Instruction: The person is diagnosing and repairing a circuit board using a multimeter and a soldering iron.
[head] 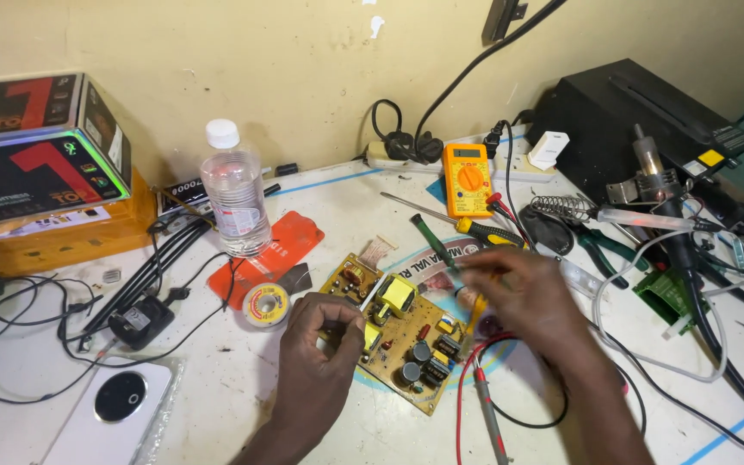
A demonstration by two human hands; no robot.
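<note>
A tan circuit board [406,340] with a yellow transformer and dark capacitors lies flat on the white bench. My left hand [325,344] rests at the board's left edge, its fingers curled and pinching that edge. Over the board's right side hovers my right hand [518,293], blurred, with fingers stretched to the left. A yellowish piece [475,312] shows under its palm; I cannot tell whether the hand holds it. A red probe [486,405] with red and black leads lies just in front of the right wrist.
An orange multimeter [468,179] and screwdrivers [434,241] lie behind the board. To the left stand a water bottle [236,194], a solder spool [266,304], a black adapter [139,320] and a white phone [114,409]. A soldering stand [656,185], pliers and cables crowd the right.
</note>
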